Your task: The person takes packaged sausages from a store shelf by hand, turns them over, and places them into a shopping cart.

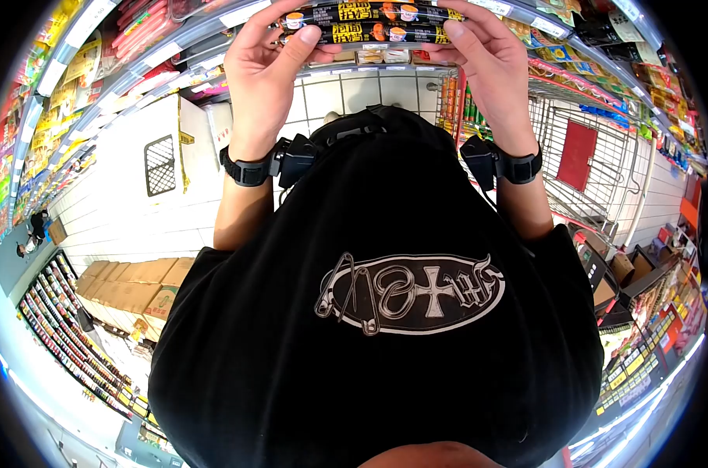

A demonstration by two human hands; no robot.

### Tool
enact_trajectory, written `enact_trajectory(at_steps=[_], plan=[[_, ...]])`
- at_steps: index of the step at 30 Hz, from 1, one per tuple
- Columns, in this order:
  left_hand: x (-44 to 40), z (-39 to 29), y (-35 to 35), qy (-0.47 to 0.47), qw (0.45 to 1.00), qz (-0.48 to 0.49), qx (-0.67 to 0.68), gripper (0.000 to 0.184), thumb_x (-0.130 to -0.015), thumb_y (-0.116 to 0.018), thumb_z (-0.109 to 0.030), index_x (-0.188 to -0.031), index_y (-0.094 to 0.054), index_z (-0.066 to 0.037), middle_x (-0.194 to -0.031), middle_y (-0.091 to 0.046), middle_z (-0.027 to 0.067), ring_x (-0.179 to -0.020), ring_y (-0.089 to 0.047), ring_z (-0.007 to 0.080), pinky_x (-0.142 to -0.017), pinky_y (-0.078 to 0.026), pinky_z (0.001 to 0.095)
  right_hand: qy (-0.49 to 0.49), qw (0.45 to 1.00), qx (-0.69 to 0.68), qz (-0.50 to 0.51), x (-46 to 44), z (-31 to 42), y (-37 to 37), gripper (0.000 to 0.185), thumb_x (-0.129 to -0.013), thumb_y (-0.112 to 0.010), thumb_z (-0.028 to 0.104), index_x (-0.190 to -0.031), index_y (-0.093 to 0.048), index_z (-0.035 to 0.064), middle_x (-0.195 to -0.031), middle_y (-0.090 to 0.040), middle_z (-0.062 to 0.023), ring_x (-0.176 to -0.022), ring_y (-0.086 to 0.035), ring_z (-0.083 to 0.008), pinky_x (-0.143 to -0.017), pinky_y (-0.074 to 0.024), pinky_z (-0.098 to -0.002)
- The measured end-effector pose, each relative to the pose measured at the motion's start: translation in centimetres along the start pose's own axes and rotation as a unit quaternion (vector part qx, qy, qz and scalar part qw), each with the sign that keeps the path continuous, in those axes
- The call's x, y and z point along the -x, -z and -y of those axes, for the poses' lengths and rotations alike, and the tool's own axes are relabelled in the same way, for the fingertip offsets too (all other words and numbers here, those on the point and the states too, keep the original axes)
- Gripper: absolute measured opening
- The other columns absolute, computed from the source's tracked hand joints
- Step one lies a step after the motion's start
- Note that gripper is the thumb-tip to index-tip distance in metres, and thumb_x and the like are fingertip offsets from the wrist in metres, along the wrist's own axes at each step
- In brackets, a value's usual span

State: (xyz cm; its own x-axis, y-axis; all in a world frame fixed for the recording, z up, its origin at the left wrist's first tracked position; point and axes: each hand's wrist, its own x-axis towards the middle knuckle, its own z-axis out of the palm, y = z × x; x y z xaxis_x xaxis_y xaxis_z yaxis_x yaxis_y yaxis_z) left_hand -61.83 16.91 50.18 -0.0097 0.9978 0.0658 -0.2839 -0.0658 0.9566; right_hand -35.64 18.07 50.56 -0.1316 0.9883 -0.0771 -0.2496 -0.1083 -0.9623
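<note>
Fingers [305, 39] of bare left hand [262, 74] and right hand [496, 70] pinch opposite ends of two slim black, yellow-lettered, plastic-wrapped sticks [377, 33], likely so neither sags.

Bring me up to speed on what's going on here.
A person in a black T-shirt is at a stocked store shelf, holding two slim black packs with yellow lettering crosswise. The left hand has one end and the right hand the other, thumbs on the near side. A wire shopping cart with a red panel stands off to the right.
</note>
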Motion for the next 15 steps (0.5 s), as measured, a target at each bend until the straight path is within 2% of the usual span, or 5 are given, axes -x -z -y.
enact_trajectory(at_steps=[2,12,14,15], plan=[[-0.2,0.8,0.4,-0.031,0.999,0.017,-0.002,0.033,-0.100,-0.063,0.003,-0.132,-0.057,0.002,-0.100,-0.074,0.0124,-0.078,-0.073,0.0173,-0.073,-0.061,0.0289,0.015,1.000,-0.010,0.008,-0.1,-0.8,0.6,0.029,-0.102,-0.063,0.005,-0.130,-0.064,-0.0007,-0.103,-0.074,-0.0064,-0.085,-0.071,-0.0112,-0.075,-0.0632,-0.0275],[-0.4,1.0,0.6,-0.031,0.999,0.014,-0.029,0.029,-0.099,-0.062,0.004,-0.128,-0.058,0.001,-0.099,-0.073,0.0106,-0.079,-0.072,0.0163,-0.074,-0.061,0.0287,-0.006,1.000,0.007,-0.002,-0.2,0.5,0.2,0.029,-0.100,-0.067,0.005,-0.128,-0.065,-0.0014,-0.101,-0.074,-0.0059,-0.083,-0.071,-0.0105,-0.074,-0.0618,-0.0257],[-0.7,1.2,1.7,-0.036,0.996,0.073,-0.030,0.032,-0.102,-0.064,-0.004,-0.133,-0.057,0.000,-0.103,-0.074,0.0123,-0.093,-0.075,0.0208,-0.082,-0.061,0.0298,0.012,0.999,0.042,0.008,-0.1,0.9,0.1,0.031,-0.098,-0.069,0.002,-0.129,-0.065,-0.0018,-0.100,-0.074,-0.0060,-0.083,-0.070,-0.0102,-0.075,-0.0598,-0.0238],[-0.8,1.2,1.7,-0.035,0.996,0.073,-0.030,0.032,-0.102,-0.064,-0.004,-0.133,-0.057,0.000,-0.103,-0.074,0.0123,-0.093,-0.075,0.0208,-0.082,-0.061,0.0298,0.012,0.999,0.042,0.008,-0.1,1.0,0.0,0.031,-0.098,-0.069,0.002,-0.129,-0.065,-0.0018,-0.100,-0.074,-0.0060,-0.083,-0.070,-0.0102,-0.075,-0.0598,-0.0238]])
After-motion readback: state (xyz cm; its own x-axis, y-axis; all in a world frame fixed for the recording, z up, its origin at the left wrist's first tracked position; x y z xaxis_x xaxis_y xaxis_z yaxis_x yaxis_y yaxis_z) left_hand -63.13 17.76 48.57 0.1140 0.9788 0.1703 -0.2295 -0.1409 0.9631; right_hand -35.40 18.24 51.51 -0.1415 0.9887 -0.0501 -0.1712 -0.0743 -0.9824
